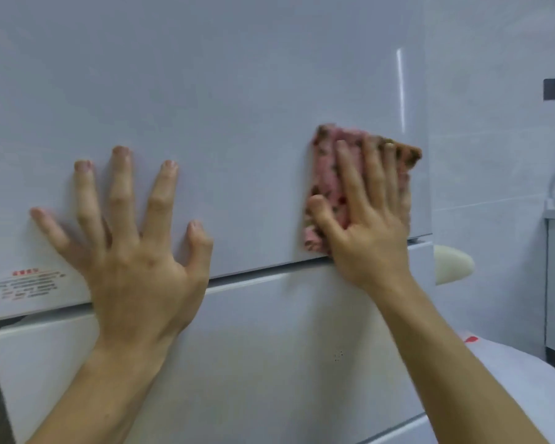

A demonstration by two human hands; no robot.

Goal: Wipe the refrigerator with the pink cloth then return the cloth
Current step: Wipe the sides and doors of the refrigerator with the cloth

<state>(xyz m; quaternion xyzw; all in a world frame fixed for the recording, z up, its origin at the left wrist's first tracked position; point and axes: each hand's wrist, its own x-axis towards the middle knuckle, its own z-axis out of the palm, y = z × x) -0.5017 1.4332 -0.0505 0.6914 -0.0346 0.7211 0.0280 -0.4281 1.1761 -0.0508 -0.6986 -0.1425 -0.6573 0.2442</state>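
Pale grey wall tiles [494,161] flank a glossy white refrigerator [237,363] that fills most of the view, and the dark gap [253,273] between its two doors is the marker for everything else. Just above that gap, close to the outer edge of the upper door [237,91], the pink cloth [326,187] lies folded flat against the door under the right hand [366,238]. The wiping looks to be under way, and the cloth's return is not yet done. To do this step well, I judge that the palm should bear down evenly so the whole face of the cloth meets the door. Strokes should overlap and work along above the gap toward the printed label [29,285] at the far corner. The lip right at the gap deserves its own pass, since grime tends to gather there. Too light a press risks the cloth slipping out from under the flat hand. That hand's grip is apart rather than closed: the fingers [374,177] lie straight over the cloth and the thumb rests on its near edge, so the cloth is pressed, not pinched. The wrist crosses the gap and the forearm slants up from below it. The left hand [135,251] is splayed wide and holds nothing, its fingertips [121,152] on bare door above the gap and its palm lying over the gap, apparently as a brace.
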